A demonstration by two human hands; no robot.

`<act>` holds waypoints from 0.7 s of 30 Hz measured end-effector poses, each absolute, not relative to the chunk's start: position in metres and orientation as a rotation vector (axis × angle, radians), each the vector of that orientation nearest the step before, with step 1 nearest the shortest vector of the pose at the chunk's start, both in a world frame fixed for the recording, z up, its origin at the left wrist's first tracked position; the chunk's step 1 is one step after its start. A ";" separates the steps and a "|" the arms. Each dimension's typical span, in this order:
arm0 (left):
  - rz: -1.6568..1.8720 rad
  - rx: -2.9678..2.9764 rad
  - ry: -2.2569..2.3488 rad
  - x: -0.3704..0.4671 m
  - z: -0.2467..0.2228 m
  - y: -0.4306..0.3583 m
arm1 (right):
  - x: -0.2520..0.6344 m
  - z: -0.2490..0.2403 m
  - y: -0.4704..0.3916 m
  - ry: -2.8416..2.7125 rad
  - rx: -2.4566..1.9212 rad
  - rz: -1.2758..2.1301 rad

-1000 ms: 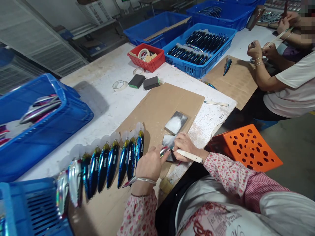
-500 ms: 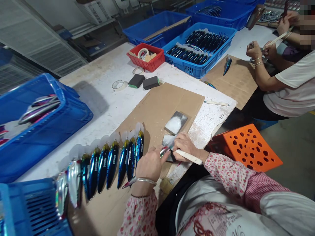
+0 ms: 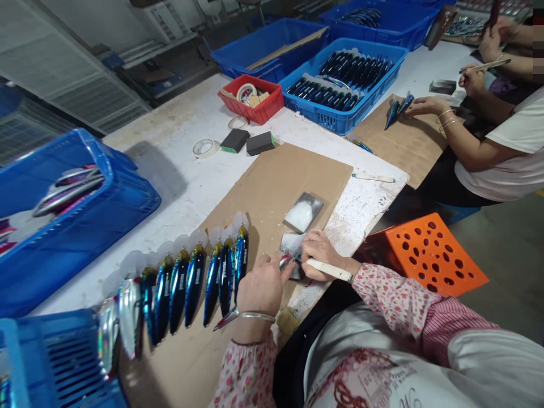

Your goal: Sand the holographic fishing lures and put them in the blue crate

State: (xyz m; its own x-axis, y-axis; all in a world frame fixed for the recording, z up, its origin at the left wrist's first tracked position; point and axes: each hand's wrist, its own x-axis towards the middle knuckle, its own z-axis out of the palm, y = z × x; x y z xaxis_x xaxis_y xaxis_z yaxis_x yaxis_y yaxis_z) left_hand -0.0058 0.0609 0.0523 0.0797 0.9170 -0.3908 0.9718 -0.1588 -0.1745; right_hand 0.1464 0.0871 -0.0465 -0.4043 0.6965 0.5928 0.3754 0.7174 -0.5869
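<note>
Working at a white table [image 3: 165, 181], over brown cardboard [image 3: 289, 170]. Gripping a silver, red-marked lure [image 3: 285, 260] in the left hand [image 3: 260, 283], near the table's front edge, and curling the fingers around its body. Pointing its visible end away toward the right hand [image 3: 318, 249], and slanting its long axis up and to the right. Closing the right hand around a white-handled tool [image 3: 329, 270], angling its handle back toward the sleeve [image 3: 382, 292].

Covering part of a grey block [image 3: 291, 242] with the hands, just short of a second block [image 3: 304, 212] dusted white. Holding the left hand close beside a row of blue lures [image 3: 195, 283]. Facing a blue crate [image 3: 127, 187] on the left, a red bin [image 3: 266, 110] farther off, and a co-worker [image 3: 505, 141] on the right.

Hiding the lure's middle under the left hand and the tool's tip among the fingers. Being unable to match the red-tipped silver piece [image 3: 225, 319] at the left wrist to the held lure. Losing part of a blue basket [image 3: 76, 326] past the lower left edge of view.
</note>
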 end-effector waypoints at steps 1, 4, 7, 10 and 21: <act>-0.635 2.212 1.947 -0.006 0.052 0.061 | 0.147 -0.046 0.087 -2.021 -0.799 0.459; -0.628 2.223 1.952 -0.006 0.050 0.060 | 0.146 -0.045 0.087 -1.973 -0.768 0.429; -0.624 2.228 1.962 -0.006 0.049 0.060 | 0.145 -0.044 0.087 -1.958 -0.771 0.389; -0.626 2.227 1.960 -0.006 0.049 0.060 | 0.144 -0.045 0.088 -1.982 -0.801 0.385; -0.656 2.233 2.000 0.001 0.051 0.056 | 0.144 -0.043 0.087 -2.024 -0.817 0.419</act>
